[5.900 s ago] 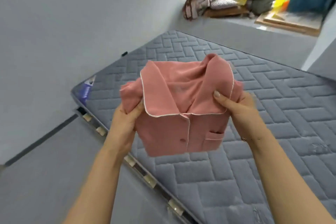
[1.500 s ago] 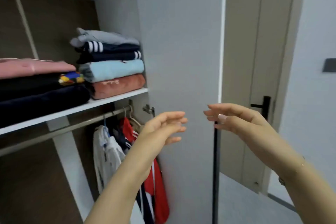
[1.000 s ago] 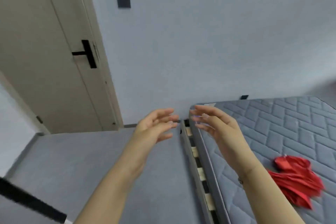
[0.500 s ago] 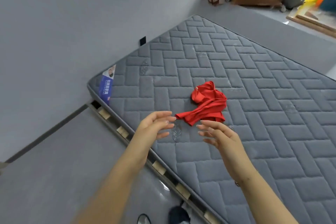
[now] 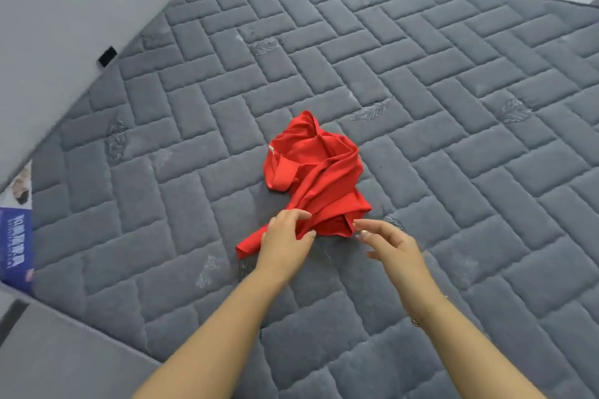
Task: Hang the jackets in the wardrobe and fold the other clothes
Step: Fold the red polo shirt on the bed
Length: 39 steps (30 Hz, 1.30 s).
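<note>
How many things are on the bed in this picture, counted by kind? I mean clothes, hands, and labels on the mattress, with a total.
Clothes: 1, the crumpled red garment lying on the mattress.
Hands: 2, the left hand pinching the garment's near edge, the right hand open beside it.
Labels: 1, the blue label at the mattress corner.
Total: 4

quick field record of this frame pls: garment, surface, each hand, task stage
garment: red garment, crumpled in a heap, not folded
surface: grey quilted mattress, garment lies near its middle
left hand: on the garment's near edge, fingers and thumb closing on the cloth
right hand: open, fingertips right at the garment's near edge, gripping nothing
other: blue label on the mattress side
task stage: pickup starting, folding not yet done
</note>
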### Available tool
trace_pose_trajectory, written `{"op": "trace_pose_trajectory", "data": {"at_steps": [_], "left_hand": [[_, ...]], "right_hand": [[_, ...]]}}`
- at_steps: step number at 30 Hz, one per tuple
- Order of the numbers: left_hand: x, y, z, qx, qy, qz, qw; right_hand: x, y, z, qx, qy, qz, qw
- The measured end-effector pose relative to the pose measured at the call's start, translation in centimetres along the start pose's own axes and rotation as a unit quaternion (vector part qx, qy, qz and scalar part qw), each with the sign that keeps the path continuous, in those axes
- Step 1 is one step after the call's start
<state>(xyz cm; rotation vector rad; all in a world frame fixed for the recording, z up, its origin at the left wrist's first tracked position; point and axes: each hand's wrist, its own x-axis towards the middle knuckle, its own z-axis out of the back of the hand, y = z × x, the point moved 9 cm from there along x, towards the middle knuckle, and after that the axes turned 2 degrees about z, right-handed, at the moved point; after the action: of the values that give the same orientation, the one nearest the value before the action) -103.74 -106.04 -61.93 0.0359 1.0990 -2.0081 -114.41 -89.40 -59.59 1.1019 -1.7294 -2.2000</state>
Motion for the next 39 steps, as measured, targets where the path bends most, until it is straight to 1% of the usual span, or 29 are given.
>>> {"op": "trace_pose_trajectory", "data": {"at_steps": [1,3,4,5,7,8,9,11,13,14,15,17,18,19,20,21,22,23,24,25,26,28,30,32,34,35,36,37,39], "left_hand": [[2.6,-0.1,-0.9,0.043,-0.016,-0.018,0.999],[7.3,0.3,-2.7,0.065,-0.039,-0.029,0.997],[9.5,0.8,-4.1,0.068,-0.028,-0.027,0.997],[11.3,1.5,-5.9,0.083,0.0,-0.019,0.996],[13.3,3.0,-9.0,0.18,0.047,-0.028,0.982],[13.7,3.2,-9.7,0.228,0.043,-0.057,0.971],[13.7,3.0,-10.2,0.24,0.035,-0.097,0.965],[12.7,2.1,-10.8,0.192,0.054,-0.166,0.966],[9.8,2.3,-12.4,0.162,0.138,-0.207,0.955],[7.5,2.9,-13.4,0.167,0.196,-0.22,0.941],[4.5,3.8,-14.6,0.181,0.258,-0.23,0.921],[-2.5,6.7,-16.8,0.225,0.376,-0.248,0.864],[-6.0,8.3,-17.6,0.24,0.424,-0.248,0.837],[-8.8,10.0,-17.9,0.244,0.456,-0.233,0.823],[-10.8,11.4,-17.8,0.227,0.47,-0.204,0.828],[-11.6,12.4,-17.3,0.184,0.462,-0.164,0.852],[-11.5,12.9,-16.5,0.113,0.428,-0.118,0.889],[-10.6,13.2,-15.3,0.04,0.372,-0.064,0.925],[-9.3,13.8,-14.1,-0.022,0.303,0.003,0.953],[-8.0,14.4,-12.9,-0.078,0.227,0.079,0.968],[-7.0,15.0,-12.2,-0.13,0.169,0.156,0.964],[-6.1,15.3,-12.7,-0.212,0.113,0.286,0.928],[-5.9,15.2,-13.8,-0.264,0.068,0.381,0.883],[-6.0,14.9,-14.6,-0.315,0.008,0.443,0.84],[-5.8,14.7,-15.4,-0.401,-0.046,0.467,0.787],[-5.6,14.2,-15.6,-0.452,-0.062,0.464,0.76],[-5.1,13.8,-15.2,-0.49,-0.075,0.444,0.746],[-4.7,13.6,-14.2,-0.512,-0.091,0.415,0.747],[-3.5,13.1,-11.4,-0.536,-0.104,0.324,0.773]], "right_hand": [[1.8,-1.3,0.2,0.007,-0.01,-0.004,1.0],[4.6,-3.7,0.5,0.015,-0.029,-0.011,0.999],[5.7,-5.1,0.8,0.018,-0.041,-0.016,0.999],[6.6,-6.5,1.1,0.023,-0.054,-0.022,0.998],[7.2,-9.0,1.6,0.031,-0.078,-0.039,0.996],[7.1,-10.2,1.9,0.033,-0.087,-0.048,0.994],[6.7,-11.2,2.1,0.035,-0.098,-0.057,0.993],[5.4,-12.9,2.8,0.037,-0.126,-0.077,0.988],[3.6,-14.1,3.7,0.041,-0.163,-0.091,0.982],[2.6,-14.5,4.3,0.048,-0.186,-0.098,0.976],[1.5,-14.8,4.7,0.056,-0.208,-0.105,0.971],[-0.7,-15.4,5.3,0.057,-0.24,-0.117,0.962],[-1.7,-15.9,5.4,0.049,-0.247,-0.13,0.959],[-2.6,-16.5,5.3,0.04,-0.249,-0.145,0.957],[-3.4,-17.1,5.2,0.028,-0.248,-0.161,0.955],[-4.0,-17.7,5.0,0.013,-0.241,-0.175,0.954],[-4.5,-18.2,4.9,-0.01,-0.237,-0.184,0.954],[-4.9,-18.4,4.9,-0.042,-0.237,-0.183,0.953],[-5.0,-18.1,5.1,-0.08,-0.246,-0.173,0.95],[-4.9,-17.7,5.3,-0.114,-0.259,-0.154,0.947],[-4.7,-17.3,5.6,-0.141,-0.279,-0.135,0.94],[-3.4,-17.2,6.3,-0.16,-0.3,-0.12,0.933],[-1.6,-18.0,6.6,-0.133,-0.288,-0.145,0.937],[-0.1,-18.5,6.5,-0.098,-0.273,-0.168,0.942],[0.6,-17.8,6.8,-0.03,-0.282,-0.137,0.949],[0.6,-17.3,7.0,0.005,-0.277,-0.116,0.954],[0.6,-16.9,7.1,0.028,-0.259,-0.1,0.96],[0.3,-16.2,7.1,0.03,-0.233,-0.082,0.969],[-0.8,-15.5,6.1,-0.021,-0.135,-0.07,0.988]]}}
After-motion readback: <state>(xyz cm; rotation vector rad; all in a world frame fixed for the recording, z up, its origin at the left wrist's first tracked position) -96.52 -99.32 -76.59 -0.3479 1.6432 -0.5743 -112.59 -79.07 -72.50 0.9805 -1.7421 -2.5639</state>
